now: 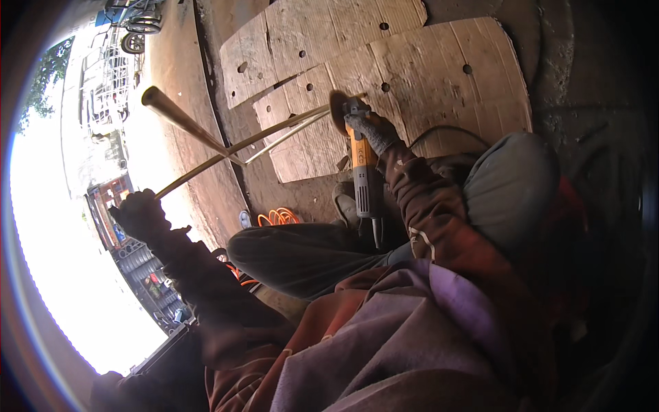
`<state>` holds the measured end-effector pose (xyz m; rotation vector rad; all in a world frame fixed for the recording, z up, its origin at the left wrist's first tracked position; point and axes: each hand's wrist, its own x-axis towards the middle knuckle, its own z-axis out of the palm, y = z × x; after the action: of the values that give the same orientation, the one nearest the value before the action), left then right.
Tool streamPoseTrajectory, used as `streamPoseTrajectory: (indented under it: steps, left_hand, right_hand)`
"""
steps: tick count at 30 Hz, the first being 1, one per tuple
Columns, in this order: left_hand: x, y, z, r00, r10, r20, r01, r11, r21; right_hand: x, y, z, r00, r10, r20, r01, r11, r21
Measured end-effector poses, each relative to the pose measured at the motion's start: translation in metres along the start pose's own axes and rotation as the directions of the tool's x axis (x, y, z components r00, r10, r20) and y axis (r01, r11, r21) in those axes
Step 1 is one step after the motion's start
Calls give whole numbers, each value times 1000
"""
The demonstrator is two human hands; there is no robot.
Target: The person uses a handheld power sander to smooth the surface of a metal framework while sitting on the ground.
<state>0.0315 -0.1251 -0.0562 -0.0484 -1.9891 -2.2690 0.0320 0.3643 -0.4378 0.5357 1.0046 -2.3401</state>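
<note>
My gloved right hand [374, 130] is closed around the head of an orange-and-grey angle grinder [362, 161]. Its round disc [338, 112] stands on edge beside the far end of a metal frame [274, 130]; whether the two touch I cannot tell. Over at the left, my gloved left hand [143, 214] grips the near end of a long bar of that frame. A thicker tube [182, 122] crosses the bar and sticks up toward the upper left. A thinner, paler rod [285, 139] runs next to the bar toward the disc.
Worn cardboard sheets [439, 75] with holes lie on the ground beneath the frame's far end. A dark cable [453, 130] curves over them. An orange coiled hose or cable [280, 217] lies beside my bent leg [302, 254]. Bright daylight fills the left side.
</note>
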Motion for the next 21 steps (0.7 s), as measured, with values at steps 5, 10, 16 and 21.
streamPoseTrajectory:
  steps: [5, 10, 16, 21]
  left_hand:
    - [-7, 23, -8, 995, -97, -22, 99, 985, 139]
    - [14, 4, 139, 993, -51, -104, 49, 999, -15]
    - [17, 11, 170, 989, -113, 91, 142, 627, -766]
    - [30, -1, 241, 927, -61, 370, -15, -992, -126]
  right_hand:
    - [-55, -33, 89, 952, -117, 283, 141, 988, -66]
    - [-41, -35, 78, 887, -366, 281, 421, 892, -163]
    - [-30, -10, 43, 997, -41, 66, 20, 956, 292]
    - [-78, -52, 112, 939, -269, 214, 263, 963, 55]
